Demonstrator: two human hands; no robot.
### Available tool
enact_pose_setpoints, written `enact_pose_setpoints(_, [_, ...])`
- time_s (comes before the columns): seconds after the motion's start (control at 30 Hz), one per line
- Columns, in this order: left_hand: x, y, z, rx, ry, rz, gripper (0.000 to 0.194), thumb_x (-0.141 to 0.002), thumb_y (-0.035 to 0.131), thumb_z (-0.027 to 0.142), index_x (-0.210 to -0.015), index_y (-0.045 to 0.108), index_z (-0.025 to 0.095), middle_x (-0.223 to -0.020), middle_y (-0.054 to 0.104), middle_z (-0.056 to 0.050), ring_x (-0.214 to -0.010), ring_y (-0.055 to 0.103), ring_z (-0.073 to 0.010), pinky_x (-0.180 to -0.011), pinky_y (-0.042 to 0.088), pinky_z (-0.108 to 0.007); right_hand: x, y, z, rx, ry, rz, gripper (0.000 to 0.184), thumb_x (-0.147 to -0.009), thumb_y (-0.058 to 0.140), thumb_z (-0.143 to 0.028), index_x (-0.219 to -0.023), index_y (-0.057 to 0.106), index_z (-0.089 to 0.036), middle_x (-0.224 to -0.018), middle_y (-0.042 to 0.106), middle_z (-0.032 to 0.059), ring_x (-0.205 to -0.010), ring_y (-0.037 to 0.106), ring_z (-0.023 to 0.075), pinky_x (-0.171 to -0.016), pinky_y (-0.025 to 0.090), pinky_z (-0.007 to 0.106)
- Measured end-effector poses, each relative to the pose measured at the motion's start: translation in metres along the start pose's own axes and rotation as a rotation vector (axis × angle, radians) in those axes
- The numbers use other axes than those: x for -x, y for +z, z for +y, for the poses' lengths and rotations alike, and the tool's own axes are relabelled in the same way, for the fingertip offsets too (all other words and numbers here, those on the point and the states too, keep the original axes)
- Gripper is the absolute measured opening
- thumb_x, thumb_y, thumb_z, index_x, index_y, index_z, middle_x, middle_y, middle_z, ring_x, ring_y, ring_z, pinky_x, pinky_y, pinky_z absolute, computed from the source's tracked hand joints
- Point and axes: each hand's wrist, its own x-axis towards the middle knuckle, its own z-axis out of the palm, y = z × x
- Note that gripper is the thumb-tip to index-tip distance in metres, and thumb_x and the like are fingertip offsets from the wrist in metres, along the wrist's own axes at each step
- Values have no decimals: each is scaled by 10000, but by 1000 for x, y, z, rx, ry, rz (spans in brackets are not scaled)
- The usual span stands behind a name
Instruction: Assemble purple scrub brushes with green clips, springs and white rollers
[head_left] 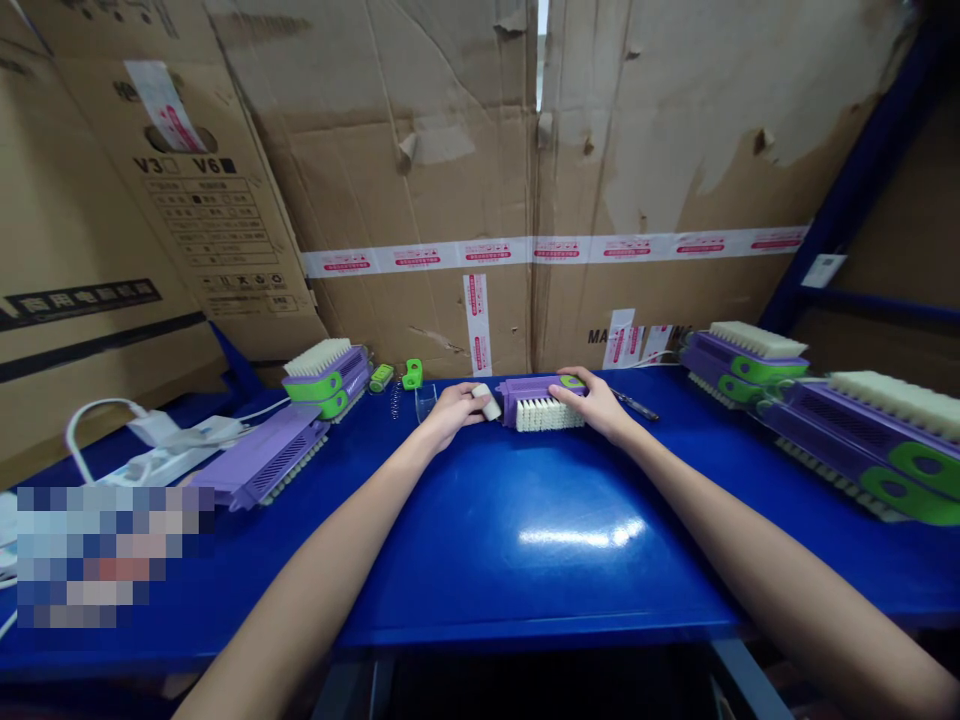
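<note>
My left hand pinches a small cream-white block between thumb and fingers, just off the left end of a purple brush head. Dense off-white bristles line the brush head's near side. Its right end, with a green part, is gripped by my right hand, thumb in front. Left of my left hand lie a clear plastic piece, a thin coil spring, a green plastic part and a small green-and-dark piece. A slim dark tool rests beyond my right hand.
More purple-and-green brush heads stand stacked at left and right on the blue table. A white power strip with cables lies at the left. Tall cardboard walls the back; a blue post rises at right.
</note>
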Motion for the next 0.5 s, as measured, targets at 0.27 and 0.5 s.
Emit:
enact_pose_setpoints(0.27, [0,3,-4,-24,52,-2,359,-671,732,124,-988,563,115,-854,698,-66,-745,662,-136,-841,517,-365,0,0,-1,-1,15,-12,484,-705,635,-507,-1051,597,-170,-976,657,73,-880,613,221,-825,471,363])
enact_pose_setpoints(0.5, [-1,8,-2,-197,193,-16,342,-614,711,39,-935,601,85,-839,711,-81,-752,669,-166,-814,519,-358,0,0,-1,-4,-11,-11,475,-705,637,-521,-1027,591,-176,-975,651,70,-886,600,221,-808,469,345])
